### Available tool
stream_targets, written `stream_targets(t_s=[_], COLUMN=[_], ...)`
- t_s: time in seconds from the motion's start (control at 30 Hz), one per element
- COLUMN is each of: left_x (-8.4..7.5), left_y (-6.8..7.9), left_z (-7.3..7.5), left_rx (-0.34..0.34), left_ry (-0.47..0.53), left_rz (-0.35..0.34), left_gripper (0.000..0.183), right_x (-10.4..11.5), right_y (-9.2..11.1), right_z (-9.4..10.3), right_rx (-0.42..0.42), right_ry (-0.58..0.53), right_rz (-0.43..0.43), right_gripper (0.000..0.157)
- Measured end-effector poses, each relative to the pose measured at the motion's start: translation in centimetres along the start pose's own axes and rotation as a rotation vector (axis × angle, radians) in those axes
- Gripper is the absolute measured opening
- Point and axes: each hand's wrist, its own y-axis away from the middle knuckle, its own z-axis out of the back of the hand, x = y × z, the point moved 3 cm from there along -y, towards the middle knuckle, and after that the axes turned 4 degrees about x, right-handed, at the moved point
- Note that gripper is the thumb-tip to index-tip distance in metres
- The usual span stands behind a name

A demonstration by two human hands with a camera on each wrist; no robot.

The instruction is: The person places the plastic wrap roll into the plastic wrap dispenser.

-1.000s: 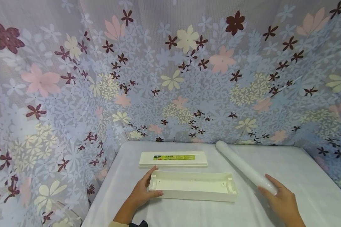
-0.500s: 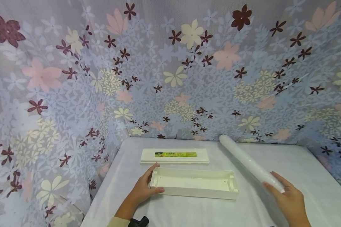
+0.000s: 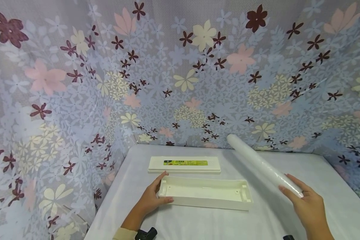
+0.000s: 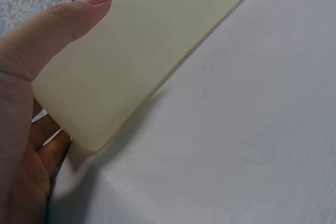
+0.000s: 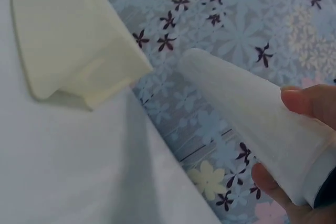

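My left hand [image 3: 151, 196] grips the left end of a long cream plastic box [image 3: 204, 202], its thumb on the front wall and fingers behind. The box is open at the top, with a bracket inside each end. In the left wrist view the thumb lies on the box's smooth wall [image 4: 142, 40]. My right hand [image 3: 309, 201] holds the near end of a white roll of plastic film [image 3: 264, 165], thumb and fingers on either side. The roll slants up and away to the left, raised above the table. In the right wrist view the roll [image 5: 247, 108] points past the box's end [image 5: 68, 30].
Behind the box lies a cream lid [image 3: 184, 169] with a yellow-green label. A white-covered table [image 3: 228, 226] bears everything, and a floral curtain [image 3: 186, 83] hangs along its back and left side.
The roll has been raised off the table, and my right hand has moved slightly right and up with it. My left hand keeps its grip on the box.
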Motion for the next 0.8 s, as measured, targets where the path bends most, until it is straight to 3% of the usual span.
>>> stream_targets(t_s=[0.17, 0.43, 0.8], left_x=[-0.2, -0.2, 0.0], left_y=[-0.1, -0.1, -0.1], left_z=[0.0, -0.1, -0.1], left_rx=[0.007, -0.002, -0.011], left_ry=[-0.004, -0.001, -0.018], left_rz=[-0.001, 0.000, -0.011], left_gripper=[0.113, 0.111, 0.112], right_x=[0.7, 2.0, 3.3], right_y=[0.2, 0.6, 0.4], right_z=[0.0, -0.7, -2.1], right_rx=[0.005, -0.035, 0.010], right_ry=[-0.045, -0.082, -0.130], right_rz=[0.001, 0.147, 0.266], right_gripper=[0.089, 0.073, 0.065])
